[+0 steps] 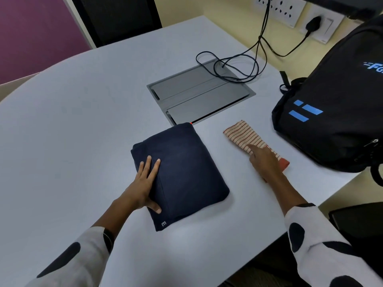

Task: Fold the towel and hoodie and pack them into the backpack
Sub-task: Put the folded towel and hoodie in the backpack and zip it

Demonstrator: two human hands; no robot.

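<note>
The navy hoodie [186, 168] lies folded into a thick rectangle in the middle of the grey table [72, 131]. My left hand [143, 183] rests flat on its left edge, fingers straight, thumb at the near side. To the right lies the folded towel [242, 135], cream with red stripes and a red end. My right hand [264, 162] lies on the towel's near part with the forefinger stretched onto it. The black backpack [331, 112] with blue marks stands at the right edge of the table, beyond the towel.
A grey cable hatch [199, 94] is set into the table behind the hoodie, with black cables [232, 65] looped on it and running up to wall sockets [290, 11]. A dark chair [356, 222] sits at the lower right past the table edge.
</note>
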